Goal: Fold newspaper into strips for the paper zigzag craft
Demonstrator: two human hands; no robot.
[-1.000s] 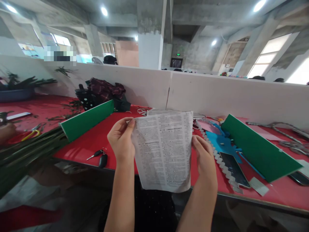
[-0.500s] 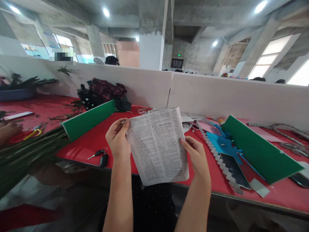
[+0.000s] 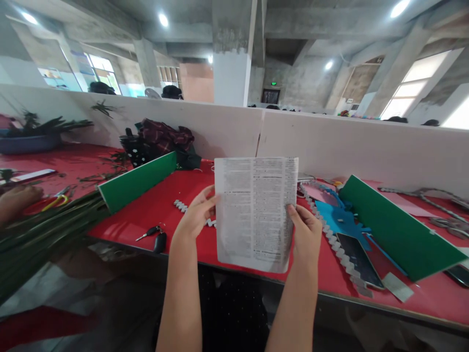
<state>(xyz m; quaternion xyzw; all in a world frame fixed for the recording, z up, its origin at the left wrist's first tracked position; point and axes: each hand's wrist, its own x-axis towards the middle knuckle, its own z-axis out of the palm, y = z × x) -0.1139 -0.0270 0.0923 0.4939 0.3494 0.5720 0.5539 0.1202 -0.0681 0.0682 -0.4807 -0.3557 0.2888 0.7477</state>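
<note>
A sheet of paper densely printed in columns (image 3: 252, 215) is held upright before me, above the front of the red table. My left hand (image 3: 196, 215) pinches its left edge between thumb and fingers. At the right edge, my right hand (image 3: 307, 232) grips it, thumb on the near face and the other fingers partly hidden. Behind the sheet and my left hand, a pale zigzag folded strip (image 3: 180, 206) shows in part on the table. A longer zigzag strip (image 3: 335, 249) lies right of my right hand, beside a dark phone (image 3: 359, 259).
Green upright boards (image 3: 139, 181) stand left and right on the red table (image 3: 135, 217). Keys (image 3: 159, 239) lie near the front edge. Blue paper pieces (image 3: 339, 222) are at right. Another person's hand (image 3: 20, 198) is at far left, near yellow-handled scissors (image 3: 54, 202) and long leaves (image 3: 66, 230).
The sheet has gone from tilted to nearly straight and shifted right and slightly up. My left hand has moved right and lower along its edge. A zigzag strip has come into sight behind it.
</note>
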